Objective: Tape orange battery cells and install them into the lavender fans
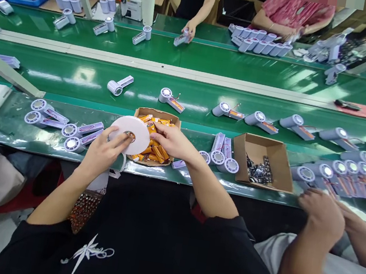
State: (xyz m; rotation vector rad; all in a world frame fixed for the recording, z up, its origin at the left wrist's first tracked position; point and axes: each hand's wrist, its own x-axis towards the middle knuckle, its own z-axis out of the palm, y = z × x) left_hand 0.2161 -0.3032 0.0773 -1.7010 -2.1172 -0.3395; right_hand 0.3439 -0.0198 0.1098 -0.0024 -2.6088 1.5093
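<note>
My left hand (103, 154) is closed on a white tape roll (125, 125), fingers at its centre hole, tilted above the bench. A loose white strip (123, 163) hangs below the roll. My right hand (170, 140) is closed in a pinch at the roll's right edge, over a cardboard box (176, 118) of orange-wrapped battery packs (157, 154). What lies between its fingertips is too small to make out. Pale purple handheld fan bodies (76, 131) with open handles lie left of my hands. More fan bodies (224, 150) stand to the right, one partly behind my right forearm.
A cardboard box (285, 167) with small dark parts sits to the right. Fan bodies (171, 98) lie along the green belt (89, 73) beyond the bench. At right, a co-worker's hand (324, 210) is near other fans. Co-workers' arms (203, 8) show across the line.
</note>
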